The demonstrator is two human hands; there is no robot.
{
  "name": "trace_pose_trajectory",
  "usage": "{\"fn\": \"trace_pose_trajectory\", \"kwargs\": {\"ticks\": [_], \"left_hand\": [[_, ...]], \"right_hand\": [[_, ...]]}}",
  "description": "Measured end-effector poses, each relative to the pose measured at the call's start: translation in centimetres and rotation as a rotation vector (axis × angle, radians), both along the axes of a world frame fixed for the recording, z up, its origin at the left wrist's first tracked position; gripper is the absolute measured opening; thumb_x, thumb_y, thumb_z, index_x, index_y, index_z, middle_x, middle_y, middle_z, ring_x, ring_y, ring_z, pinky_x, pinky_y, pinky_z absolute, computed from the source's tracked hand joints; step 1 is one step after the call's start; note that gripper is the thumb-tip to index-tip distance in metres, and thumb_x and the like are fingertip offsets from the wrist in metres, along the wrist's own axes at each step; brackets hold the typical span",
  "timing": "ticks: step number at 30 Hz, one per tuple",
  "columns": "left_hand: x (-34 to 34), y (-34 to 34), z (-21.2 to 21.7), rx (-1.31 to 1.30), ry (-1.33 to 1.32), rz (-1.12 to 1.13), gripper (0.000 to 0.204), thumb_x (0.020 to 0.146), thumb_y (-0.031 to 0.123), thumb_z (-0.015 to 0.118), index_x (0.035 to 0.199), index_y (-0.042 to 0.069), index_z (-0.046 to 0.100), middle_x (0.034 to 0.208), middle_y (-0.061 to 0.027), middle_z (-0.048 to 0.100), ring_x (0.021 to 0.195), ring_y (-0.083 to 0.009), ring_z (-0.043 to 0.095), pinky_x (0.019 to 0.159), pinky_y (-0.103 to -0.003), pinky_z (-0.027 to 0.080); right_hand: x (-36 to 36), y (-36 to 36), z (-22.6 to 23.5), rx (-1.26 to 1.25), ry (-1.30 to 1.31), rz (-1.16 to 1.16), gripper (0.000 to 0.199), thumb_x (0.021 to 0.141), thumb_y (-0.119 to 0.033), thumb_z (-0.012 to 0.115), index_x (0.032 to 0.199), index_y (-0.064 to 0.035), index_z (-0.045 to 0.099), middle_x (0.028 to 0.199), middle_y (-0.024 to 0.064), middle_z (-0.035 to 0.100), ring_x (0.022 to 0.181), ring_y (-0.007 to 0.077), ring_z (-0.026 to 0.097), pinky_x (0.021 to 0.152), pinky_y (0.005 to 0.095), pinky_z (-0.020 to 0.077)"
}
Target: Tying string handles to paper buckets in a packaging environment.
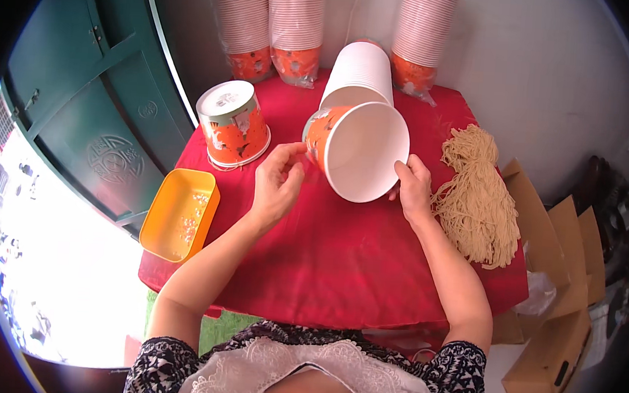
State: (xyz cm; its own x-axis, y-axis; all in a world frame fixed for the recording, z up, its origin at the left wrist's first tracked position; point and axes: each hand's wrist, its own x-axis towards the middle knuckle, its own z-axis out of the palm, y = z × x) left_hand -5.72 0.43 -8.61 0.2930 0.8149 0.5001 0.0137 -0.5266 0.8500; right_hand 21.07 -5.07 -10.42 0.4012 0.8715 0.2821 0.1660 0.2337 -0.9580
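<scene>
A paper bucket (320, 136), orange and green outside and white inside, is tilted over the middle of the table with its mouth facing me. My right hand (414, 186) grips its rim, thumb inside and fingers behind the wall. Beside the bucket's left side is my left hand (279, 180), fingers partly curled and thumb apart; an index fingertip is at or close to the printed wall. Behind it, a nested stack of white buckets (358, 69) lies on its side. At left, another printed bucket (234, 125) stands upside down, with a bit of cord at its rim.
A yellow tray (156, 226) with small pale bits sits at the table's left edge. On the right lies a bundle of tan cords (479, 206). Bagged bucket stacks (296, 22) stand at the back wall. Open cardboard boxes (545, 362) are right of the red-covered table (339, 270).
</scene>
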Motion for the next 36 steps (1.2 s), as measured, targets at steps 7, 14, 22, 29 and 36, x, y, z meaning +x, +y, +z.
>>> {"fn": "trace_pose_trajectory", "kwargs": {"ticks": [7, 14, 22, 29, 36], "left_hand": [[-2.3, -2.5, 1.1, 0.681, 0.335, 0.201, 0.082, 0.071, 0.009, 0.075, 0.144, 0.005, 0.037, 0.148, -0.0246, 0.033, 0.137, -0.0412, 0.036, 0.112, -0.056, 0.029], [-3.4, -2.7, 1.5, 0.713, 0.388, 0.103, 0.133, 0.054, 0.051, 0.091, 0.151, 0.0, 0.017, 0.153, -0.0249, 0.027, 0.144, -0.0415, 0.025, 0.116, -0.06, 0.012], [-6.0, 0.3, -0.8, 0.063, -0.215, 0.042, 0.087, 0.086, 0.053, 0.054, 0.152, 0.005, 0.025, 0.15, -0.02, 0.034, 0.139, -0.0323, 0.036, 0.115, -0.043, 0.028], [-6.4, 0.5, -1.3, 0.044, -0.255, 0.013, 0.078, 0.089, 0.044, 0.053, 0.15, 0.003, 0.027, 0.145, -0.0196, 0.04, 0.137, -0.0305, 0.039, 0.114, -0.043, 0.028], [-7.0, 0.3, -1.1, 0.264, -0.243, 0.202, 0.059, 0.09, 0.032, 0.051, 0.14, 0.0, 0.043, 0.141, -0.0176, 0.045, 0.131, -0.0303, 0.044, 0.11, -0.043, 0.034]], "right_hand": [[-2.3, -0.9, 0.2, -0.145, 0.236, 0.264, 0.015, 0.09, -0.012, 0.052, 0.091, 0.0008, 0.06, 0.073, 0.0091, 0.064, 0.052, 0.0156, 0.059, 0.039, 0.027, 0.0436], [-5.3, -2.0, 1.8, -0.204, 0.216, 0.344, 0.02, 0.09, -0.017, 0.053, 0.09, 0.0001, 0.063, 0.068, 0.0081, 0.064, 0.045, 0.0133, 0.056, 0.035, 0.0243, 0.0404], [-9.2, -5.0, 3.1, -0.074, 0.079, 0.647, 0.046, 0.102, -0.042, 0.045, 0.079, -0.0036, 0.054, 0.07, 0.0086, 0.063, 0.052, 0.0108, 0.057, 0.044, 0.0245, 0.0463], [-6.7, -5.8, 1.8, -0.081, -0.321, 0.488, 0.031, 0.099, -0.022, 0.053, 0.079, 0.0005, 0.061, 0.071, 0.0061, 0.067, 0.058, 0.0114, 0.062, 0.053, 0.0271, 0.0493], [3.1, -7.2, 1.6, -0.146, -0.571, -0.094, 0.009, 0.09, -0.01, 0.06, 0.092, -0.0024, 0.064, 0.077, 0.0136, 0.067, 0.07, 0.0216, 0.066, 0.066, 0.0331, 0.0514]]}}
